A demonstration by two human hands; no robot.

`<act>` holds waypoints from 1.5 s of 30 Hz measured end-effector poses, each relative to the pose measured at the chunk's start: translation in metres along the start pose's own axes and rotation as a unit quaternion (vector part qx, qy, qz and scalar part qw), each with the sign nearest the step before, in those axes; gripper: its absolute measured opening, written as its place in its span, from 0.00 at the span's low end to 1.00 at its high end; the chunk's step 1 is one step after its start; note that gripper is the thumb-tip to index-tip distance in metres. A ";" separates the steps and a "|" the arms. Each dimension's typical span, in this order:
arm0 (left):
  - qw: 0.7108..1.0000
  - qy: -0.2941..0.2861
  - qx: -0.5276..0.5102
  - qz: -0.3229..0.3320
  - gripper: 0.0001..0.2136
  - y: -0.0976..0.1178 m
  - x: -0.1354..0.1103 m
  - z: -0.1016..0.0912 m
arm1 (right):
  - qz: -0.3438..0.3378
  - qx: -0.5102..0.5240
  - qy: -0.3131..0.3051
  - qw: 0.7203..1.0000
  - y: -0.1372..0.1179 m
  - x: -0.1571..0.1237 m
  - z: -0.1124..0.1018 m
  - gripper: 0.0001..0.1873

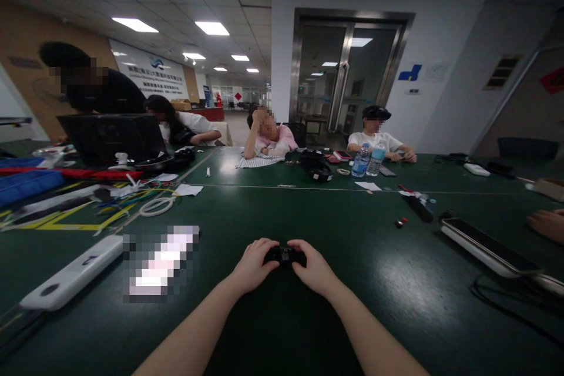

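Both my hands meet over a small black object (284,256) resting low on the dark green table (361,282). My left hand (254,265) curls its fingers round the object's left end. My right hand (310,267) grips the right end the same way. The object is mostly covered by my fingers, and I cannot make out what it is. My forearms reach in from the bottom edge.
A white power strip (73,275) lies at left, a second one (484,245) at right beside another person's hand (547,224). Wires, a white cable coil (156,206) and blue bins (26,183) crowd the far left. Two water bottles (369,160) and seated people are at the far side.
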State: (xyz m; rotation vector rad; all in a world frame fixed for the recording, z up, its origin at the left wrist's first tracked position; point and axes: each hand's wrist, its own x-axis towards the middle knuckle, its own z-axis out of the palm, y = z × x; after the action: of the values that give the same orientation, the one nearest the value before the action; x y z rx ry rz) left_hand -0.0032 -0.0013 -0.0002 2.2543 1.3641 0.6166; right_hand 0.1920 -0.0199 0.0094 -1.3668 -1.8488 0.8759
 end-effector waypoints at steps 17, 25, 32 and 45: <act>1.000 0.014 -0.021 -0.015 0.18 -0.002 0.001 0.001 | 0.024 0.055 0.017 0.998 0.014 0.007 0.002 0.25; 1.000 -0.004 -0.019 -0.021 0.19 0.002 -0.001 -0.002 | 0.016 0.016 0.017 1.000 0.000 0.000 0.001 0.16; 1.000 -0.012 -0.003 0.011 0.21 -0.005 0.000 0.002 | -0.027 -0.039 -0.013 0.999 -0.002 -0.001 0.003 0.14; 1.000 0.004 0.003 0.017 0.18 -0.004 0.001 0.002 | -0.021 -0.044 0.013 0.999 -0.001 0.002 0.004 0.10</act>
State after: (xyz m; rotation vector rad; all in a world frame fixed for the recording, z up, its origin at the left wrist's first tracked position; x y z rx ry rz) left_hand -0.0041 0.0011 -0.0041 2.2862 1.3372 0.6347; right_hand 0.1879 -0.0191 0.0084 -1.3803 -1.9096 0.7591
